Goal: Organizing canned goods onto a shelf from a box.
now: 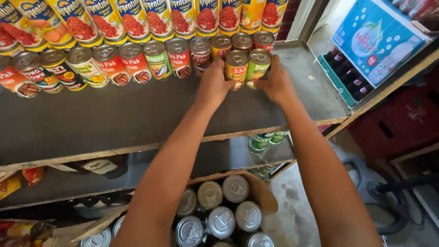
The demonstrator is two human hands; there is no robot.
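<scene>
Left hand: left hand [213,84] cups the yellow-and-orange labelled tin can [236,69] from its left side, fingers wrapped round the wall, thumb side toward the camera.
Right hand: right hand [275,83] grips the green-labelled tin can [257,67] from its right side, fingers curled behind it and mostly hidden.
Where the cans are: both stand upright on the grey wooden shelf [114,119], touching each other, just in front of the row of small ring-pull cans [137,64] along the back.
Step in hand: looks like setting the pair down and squaring it to the row; both hands grip firmly.
Next move calls for: likely a short, level push back, then fingers opened sideways so neither can tips.
Edges: shelf front lip is well clear of the pair; shelf end lies near to the right.
Open room: broad bare shelf to the left and in front.
Below: open cardboard box of silver-topped cans [219,215] between the forearms.
</scene>
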